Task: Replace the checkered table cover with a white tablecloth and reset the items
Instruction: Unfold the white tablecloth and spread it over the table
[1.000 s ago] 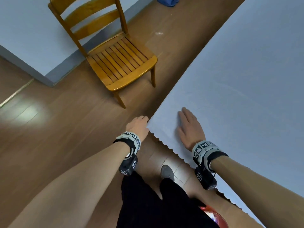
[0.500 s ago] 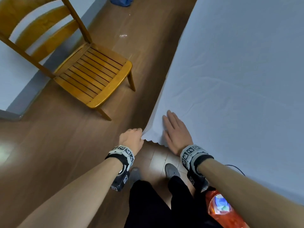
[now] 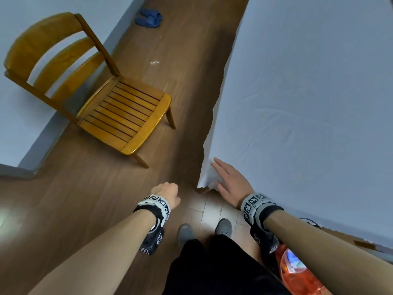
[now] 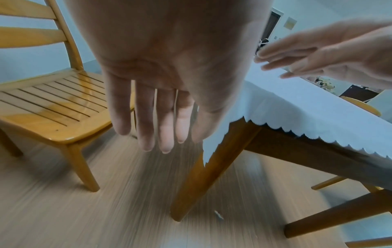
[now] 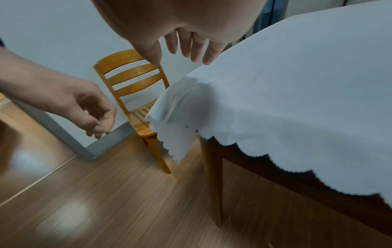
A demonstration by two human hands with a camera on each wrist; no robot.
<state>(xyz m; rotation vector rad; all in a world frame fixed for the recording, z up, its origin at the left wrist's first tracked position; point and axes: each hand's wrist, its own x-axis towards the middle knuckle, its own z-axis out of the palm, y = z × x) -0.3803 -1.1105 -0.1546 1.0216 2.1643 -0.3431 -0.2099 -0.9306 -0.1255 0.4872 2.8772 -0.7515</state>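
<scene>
tablecloth [image 3: 308, 107], white with scalloped hem, spread over the table, its corner draped down past the wooden table leg [image 5: 212, 176]. right hand [image 3: 230, 183] flat and released, fingers straight, over the cloth's corner; contact unclear. left hand [image 3: 167, 193] off the cloth, loosely curled, grasping nothing. wooden chair [image 3: 119, 116] stands apart on the floor.

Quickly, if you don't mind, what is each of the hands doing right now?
Left hand: open, fingers loosely curled, holding nothing, clear of the cloth.
Right hand: open, fingers straight, over the white tablecloth corner.
</scene>
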